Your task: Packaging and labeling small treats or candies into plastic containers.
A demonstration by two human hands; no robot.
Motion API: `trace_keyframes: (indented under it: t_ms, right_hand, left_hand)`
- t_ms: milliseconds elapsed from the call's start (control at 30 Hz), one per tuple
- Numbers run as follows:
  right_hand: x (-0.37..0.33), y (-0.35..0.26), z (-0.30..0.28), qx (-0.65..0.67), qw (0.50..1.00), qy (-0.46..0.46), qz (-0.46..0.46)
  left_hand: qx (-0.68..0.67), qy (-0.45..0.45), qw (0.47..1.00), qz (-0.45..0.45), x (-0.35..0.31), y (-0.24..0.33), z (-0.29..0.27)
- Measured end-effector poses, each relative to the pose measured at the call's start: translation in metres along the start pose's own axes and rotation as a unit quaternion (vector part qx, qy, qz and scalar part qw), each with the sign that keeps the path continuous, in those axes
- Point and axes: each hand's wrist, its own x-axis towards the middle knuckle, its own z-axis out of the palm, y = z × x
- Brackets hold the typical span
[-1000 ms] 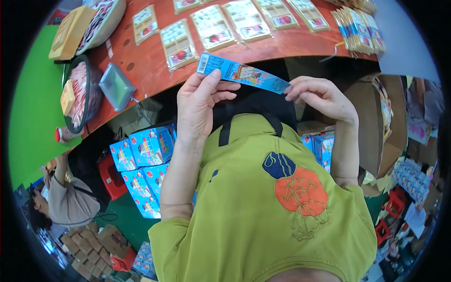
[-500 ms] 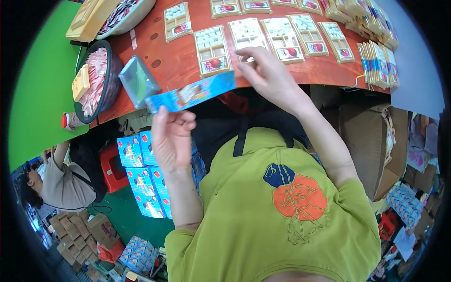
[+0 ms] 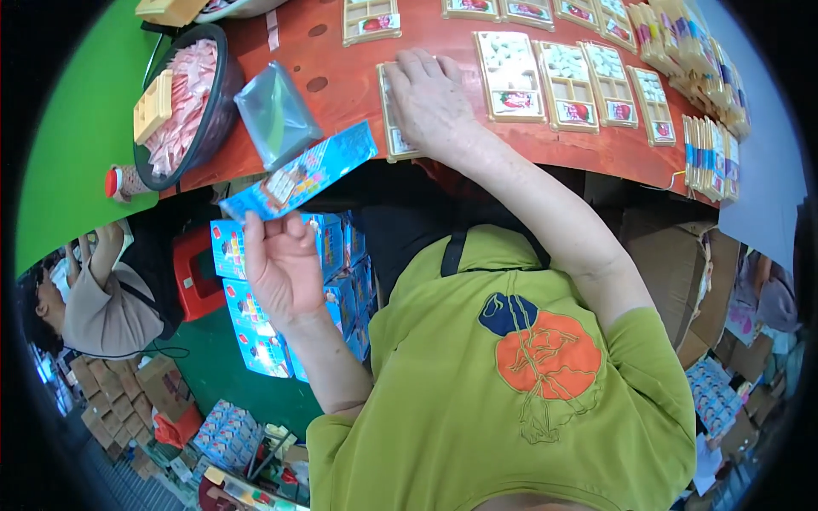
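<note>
My left hand (image 3: 285, 268) pinches the lower left end of a flat blue printed packaging sleeve (image 3: 319, 168) between thumb and fingers. The sleeve tilts up to the right in front of the table edge. My right hand (image 3: 430, 106) lies over a cream compartment tray (image 3: 398, 145) at the table's front, its fingers curved across the top. Most of that tray is hidden; its left edge and near corner show. To its right stand several similar trays (image 3: 515, 72) holding white pieces and a strawberry-picture card.
A clear plastic box (image 3: 277, 115) and a dark basin (image 3: 223, 94) of pink-white packets sit at the left of the red table (image 3: 341, 51). Stacked wrapped trays (image 3: 711, 157) stand right. Blue cartons (image 3: 256, 328) are on the floor; a co-worker (image 3: 115, 302) sits left.
My right hand has come down onto the front tray, which has shifted left of its neighbours. My left hand has moved left with the sleeve, now tilted more steeply. The whole view has shifted.
</note>
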Motion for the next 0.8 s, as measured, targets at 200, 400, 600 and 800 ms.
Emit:
trace_keyframes:
  t_ms: [200,400,600,800]
  right_hand:
    - [-0.002,-0.006,0.0,0.084,0.992,0.093,0.013]
    - [-0.013,0.021,-0.038,0.401,0.908,0.059,0.11]
    - [-0.051,-0.002,-0.083,0.702,0.68,-0.041,0.206]
    - [-0.078,0.017,-0.089,0.593,0.763,-0.056,0.253]
  left_hand:
    - [-0.031,0.034,0.997,-0.062,0.011,-0.028,0.0]
    - [-0.044,0.032,0.994,-0.091,0.017,-0.04,0.01]
    - [-0.025,0.01,0.994,-0.11,0.026,-0.06,0.02]
    - [0.19,0.057,0.979,-0.038,0.028,-0.085,0.012]
